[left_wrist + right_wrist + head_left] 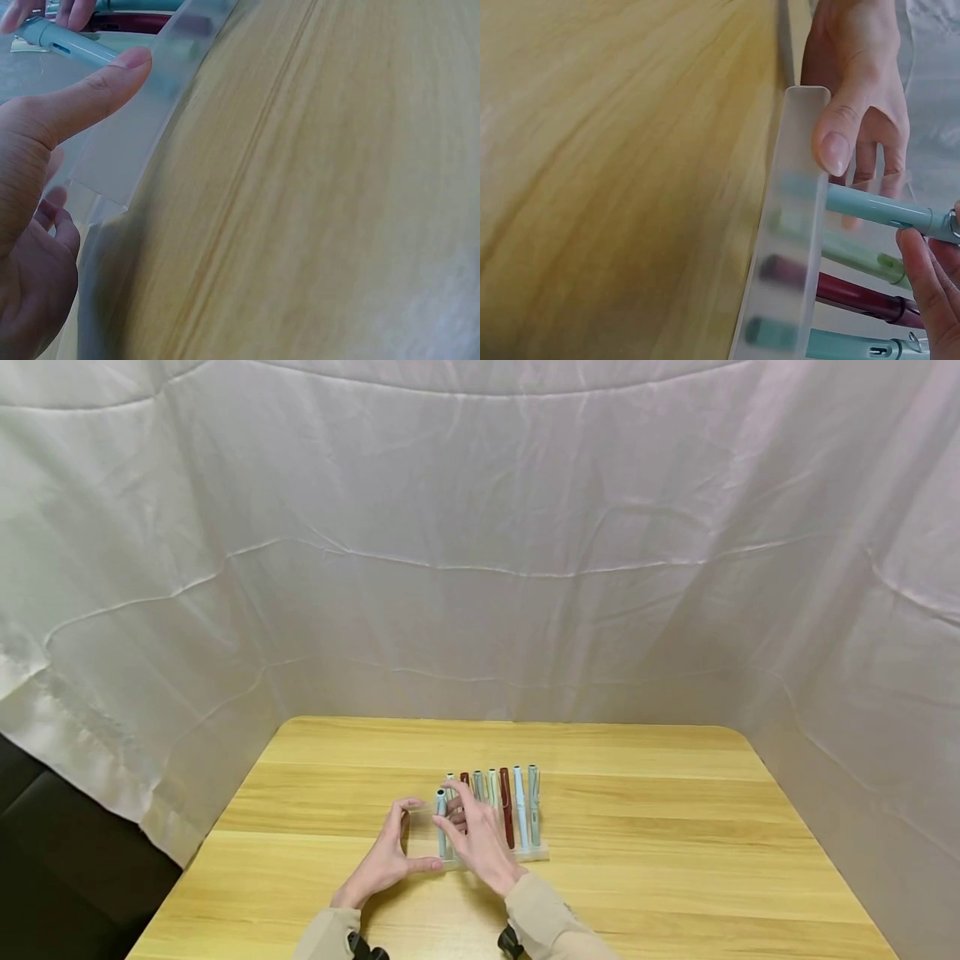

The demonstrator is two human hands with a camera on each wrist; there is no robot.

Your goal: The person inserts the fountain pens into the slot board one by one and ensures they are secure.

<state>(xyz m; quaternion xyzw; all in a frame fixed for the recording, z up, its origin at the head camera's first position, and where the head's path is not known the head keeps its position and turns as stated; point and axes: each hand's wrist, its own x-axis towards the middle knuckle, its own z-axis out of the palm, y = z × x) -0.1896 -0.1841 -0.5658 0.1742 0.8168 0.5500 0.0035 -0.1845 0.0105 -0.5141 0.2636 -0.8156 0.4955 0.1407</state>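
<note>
A clear pen stand (pixel 534 854) with a frosted front lip (pixel 799 150) sits on the table. My left hand (pixel 385 862) grips its left end, with the thumb on the front lip and the fingers round the back. My right hand (pixel 483 845) pinches a light blue pen (pixel 866 205) near its middle; that pen's lower end is behind the lip. Beside it in the right wrist view lie a pale green pen (pixel 855 251), a dark red pen (pixel 859 295) and a teal pen (pixel 840 345). My right hand partly covers the nearer pens in the head view.
Farther right on the stand are another dark red pen (pixel 506 806), a pale blue pen (pixel 521 806) and a grey-teal pen (pixel 534 806). The wooden table (pixel 675 860) reaches back to a pale hanging curtain (pixel 525 627), which also encloses the sides.
</note>
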